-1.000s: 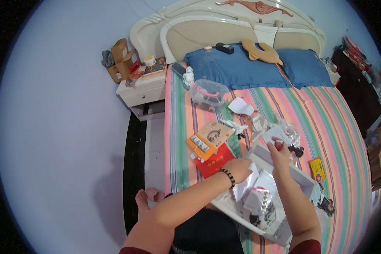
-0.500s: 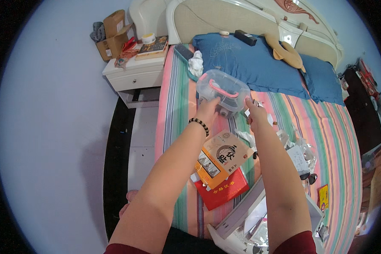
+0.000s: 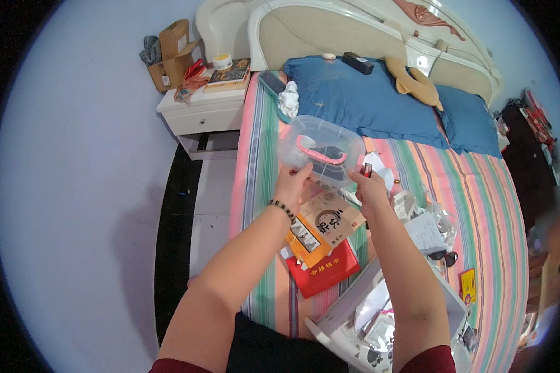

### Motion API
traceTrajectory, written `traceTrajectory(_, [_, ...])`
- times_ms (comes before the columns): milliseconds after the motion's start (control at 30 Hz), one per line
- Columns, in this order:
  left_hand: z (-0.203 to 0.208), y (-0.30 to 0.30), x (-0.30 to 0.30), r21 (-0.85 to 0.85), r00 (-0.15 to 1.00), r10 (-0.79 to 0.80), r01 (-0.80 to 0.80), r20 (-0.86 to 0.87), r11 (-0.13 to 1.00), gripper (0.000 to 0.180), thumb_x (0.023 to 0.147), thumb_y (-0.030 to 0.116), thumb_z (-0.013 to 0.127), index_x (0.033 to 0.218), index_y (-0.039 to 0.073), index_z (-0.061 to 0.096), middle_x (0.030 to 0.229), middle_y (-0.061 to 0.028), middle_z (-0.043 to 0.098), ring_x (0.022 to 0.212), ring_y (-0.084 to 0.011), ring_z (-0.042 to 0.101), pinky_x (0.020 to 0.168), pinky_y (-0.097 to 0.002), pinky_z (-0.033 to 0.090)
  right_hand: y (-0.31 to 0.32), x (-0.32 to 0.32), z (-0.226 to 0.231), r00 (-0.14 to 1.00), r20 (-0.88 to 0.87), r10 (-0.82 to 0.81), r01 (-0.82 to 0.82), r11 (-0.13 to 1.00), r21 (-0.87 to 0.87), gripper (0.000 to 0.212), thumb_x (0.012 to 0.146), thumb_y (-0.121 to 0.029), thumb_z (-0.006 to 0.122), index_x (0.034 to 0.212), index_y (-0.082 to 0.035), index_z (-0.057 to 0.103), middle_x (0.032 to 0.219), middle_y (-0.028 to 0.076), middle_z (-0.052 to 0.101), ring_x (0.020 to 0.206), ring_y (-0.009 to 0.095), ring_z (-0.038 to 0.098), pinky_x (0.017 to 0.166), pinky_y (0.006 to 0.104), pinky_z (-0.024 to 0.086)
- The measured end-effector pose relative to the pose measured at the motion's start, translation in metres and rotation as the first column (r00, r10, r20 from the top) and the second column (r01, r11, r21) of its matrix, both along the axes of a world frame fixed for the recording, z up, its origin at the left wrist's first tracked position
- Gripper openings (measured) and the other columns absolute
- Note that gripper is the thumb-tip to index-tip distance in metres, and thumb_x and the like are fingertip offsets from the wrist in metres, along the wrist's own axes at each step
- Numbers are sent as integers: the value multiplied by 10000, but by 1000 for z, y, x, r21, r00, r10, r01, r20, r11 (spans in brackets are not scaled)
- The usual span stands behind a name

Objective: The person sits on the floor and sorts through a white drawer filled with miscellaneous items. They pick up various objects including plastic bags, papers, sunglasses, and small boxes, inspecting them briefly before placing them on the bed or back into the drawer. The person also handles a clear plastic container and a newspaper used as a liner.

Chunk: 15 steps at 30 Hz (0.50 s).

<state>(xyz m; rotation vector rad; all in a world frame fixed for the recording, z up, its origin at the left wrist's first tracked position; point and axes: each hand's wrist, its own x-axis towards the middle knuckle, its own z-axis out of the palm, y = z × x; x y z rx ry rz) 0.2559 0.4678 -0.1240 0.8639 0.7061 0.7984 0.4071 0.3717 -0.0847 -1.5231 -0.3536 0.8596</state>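
Over the striped bed, as the head camera looks down, one transparent box (image 3: 331, 138) with a single pink handle (image 3: 320, 154) sits between and just beyond two bare hands. The hands are apart from each other, each clamped on the box's near edge: the left hand (image 3: 294, 181) at its seven o'clock, the right hand (image 3: 371, 189) at its four. One small red-and-dark object (image 3: 368, 170) also shows at the right hand's fingers; what it is, I cannot tell. Whether the box rests on the bed or is slightly raised is equally unclear.

Reckoned from the box, three flat items overlap toward six o'clock: one tan packet (image 3: 333, 217), one orange packet (image 3: 311, 248) and one red folder (image 3: 323, 271). One white drawer (image 3: 339, 304) holding loose odds and ends lies toward five, partly behind the right forearm, and one yellow packet (image 3: 468, 287) between four and five. Two blue pillows (image 3: 348, 96) spread from one to half past two, bearing one tan neck cushion (image 3: 410, 81) at two and one black case (image 3: 358, 63) near one. One white nightstand (image 3: 190, 121) stands between nine and ten.
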Motion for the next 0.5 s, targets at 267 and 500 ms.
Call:
traceTrajectory(267, [163,-174,-54,36,951,-297,295,88,955,270,918,236,505,1030,-9,525,985,-110,591,932,-183,596,833,-304,469,-196,-18,132,997,76,28,-39,988,151,275,725,-171,717,907,-74,536,744,-41,477,570,35,361,478,203,266])
traceTrajectory(500, [138,-314,-34,-219,673,-727,736,139,640,371,966,302,375,1096,-19,510,1143,-179,575,1049,-243,573,919,-337,437,-410,-7,111,994,52,-98,101,993,-61,181,742,-165,700,807,-119,536,625,-79,433,490,30,336,440,200,233])
